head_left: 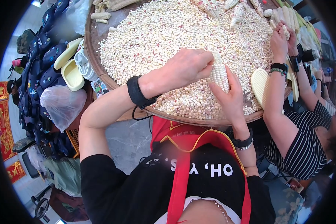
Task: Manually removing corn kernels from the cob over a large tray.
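Corn cob: the pale corn cob [219,76] sits between the two hands, tilted, its rows of whitish kernels showing above the right thumb, with loose grain beneath and around it.
Left grip: the left hand [190,66] is closed, fingers curled in and pressed against the cob's upper left side.
Right grip: the right hand [230,95] is wrapped round the cob's lower part, thumb on the near left, fingers along the right.
Wrists: behind the left grip is a black watch [136,92]; behind the right grip, a dark band [243,141].
Loose kernels: a broad spread of kernels [145,41], mostly cream with scattered reddish bits, lies on every side of the grip.
Round tray: its brown rim [168,113] curves between the grip and the body.
Beyond the grip: speckled, pointed cobs [237,15] lie on the grain; stripped cobs [100,15] sit far off to the left.
Right of the grip: a cream slipper [260,86] is near the rim; farther out, a co-worker's hands [282,39] hold a pale piece.
Left of the grip: yellow clogs [73,75] stand well apart, outside the tray.
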`<act>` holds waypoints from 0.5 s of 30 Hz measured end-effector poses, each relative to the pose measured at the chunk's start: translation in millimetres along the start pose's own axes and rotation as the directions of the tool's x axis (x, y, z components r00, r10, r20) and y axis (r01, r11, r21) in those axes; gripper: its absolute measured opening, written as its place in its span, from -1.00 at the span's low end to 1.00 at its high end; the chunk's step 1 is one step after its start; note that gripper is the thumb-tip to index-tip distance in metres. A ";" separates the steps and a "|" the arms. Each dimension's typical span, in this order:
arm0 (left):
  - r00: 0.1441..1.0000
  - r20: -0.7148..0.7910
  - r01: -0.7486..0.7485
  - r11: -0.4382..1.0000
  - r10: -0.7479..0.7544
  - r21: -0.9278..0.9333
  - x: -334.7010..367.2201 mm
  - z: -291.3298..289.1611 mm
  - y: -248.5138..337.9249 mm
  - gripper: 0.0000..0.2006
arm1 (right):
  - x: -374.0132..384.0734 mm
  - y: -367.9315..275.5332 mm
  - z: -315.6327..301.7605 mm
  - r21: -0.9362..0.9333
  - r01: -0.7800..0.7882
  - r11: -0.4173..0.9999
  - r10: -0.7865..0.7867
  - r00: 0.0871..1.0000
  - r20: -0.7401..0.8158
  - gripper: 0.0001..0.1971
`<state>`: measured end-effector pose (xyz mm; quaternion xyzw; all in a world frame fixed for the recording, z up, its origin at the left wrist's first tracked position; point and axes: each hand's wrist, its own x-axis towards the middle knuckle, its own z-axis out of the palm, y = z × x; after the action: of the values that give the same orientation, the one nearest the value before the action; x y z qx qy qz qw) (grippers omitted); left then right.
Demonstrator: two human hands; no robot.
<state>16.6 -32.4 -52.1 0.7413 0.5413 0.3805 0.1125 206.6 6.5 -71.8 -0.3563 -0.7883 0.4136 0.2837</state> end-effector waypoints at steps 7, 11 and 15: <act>0.989 -0.074 0.116 0.983 -0.127 -0.145 6.2 0.8 16.8 -0.90 | -6.6 -6.0 -0.2 0.606 -0.371 0.704 0.284 0.929 0.238 -0.46; 0.995 -0.034 0.091 0.986 -0.096 -0.141 10.3 -3.1 20.8 -0.89 | -9.1 -6.7 -4.2 0.715 -0.436 0.546 0.293 0.899 0.325 -0.49; 0.999 -0.014 0.049 0.996 -0.050 -0.073 6.9 -1.0 15.5 -0.88 | -12.7 -1.9 4.4 0.608 -0.290 0.739 0.253 0.956 0.148 -0.46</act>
<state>27.9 -32.6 -39.4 0.7200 0.5463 0.4029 0.1445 210.1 -6.4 -74.3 -0.3416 -0.5542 0.6973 0.3000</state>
